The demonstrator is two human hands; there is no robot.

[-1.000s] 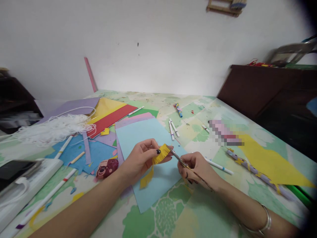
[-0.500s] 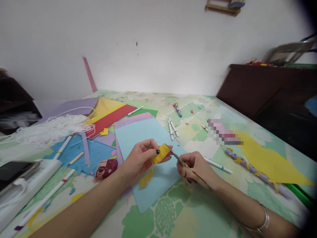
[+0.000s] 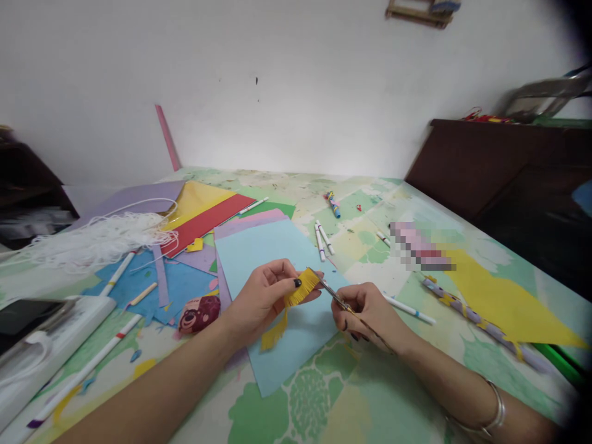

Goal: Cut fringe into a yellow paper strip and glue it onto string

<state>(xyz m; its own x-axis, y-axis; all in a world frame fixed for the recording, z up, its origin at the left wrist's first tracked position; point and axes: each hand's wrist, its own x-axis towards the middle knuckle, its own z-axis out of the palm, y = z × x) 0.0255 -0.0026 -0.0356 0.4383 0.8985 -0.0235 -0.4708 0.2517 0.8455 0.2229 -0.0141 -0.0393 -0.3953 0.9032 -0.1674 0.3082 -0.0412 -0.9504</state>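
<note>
Between the thumb and fingers of my left hand (image 3: 268,293) is a fringed yellow paper strip (image 3: 302,287). Its lower end hangs down below the hand, with slits along one edge. My right hand (image 3: 363,313) is closed around a pair of scissors (image 3: 340,301), whose handles are mostly hidden by the fingers. The blade tips reach the strip's upper right edge, close to my left fingertips. Beneath both hands lies a light blue paper sheet (image 3: 266,246), with pink and purple sheets partly under it.
White cord (image 3: 106,237) lies heaped at the left, near blue paper scraps (image 3: 180,287) and a white power strip (image 3: 60,354). Several markers (image 3: 320,242) lie behind my hands. Right of them are a purple rolled stick (image 3: 481,320) and a yellow sheet (image 3: 509,302).
The scissors and the strip hold nearly the same place, the blades still at the strip's edge. The whole view has shifted very slightly.
</note>
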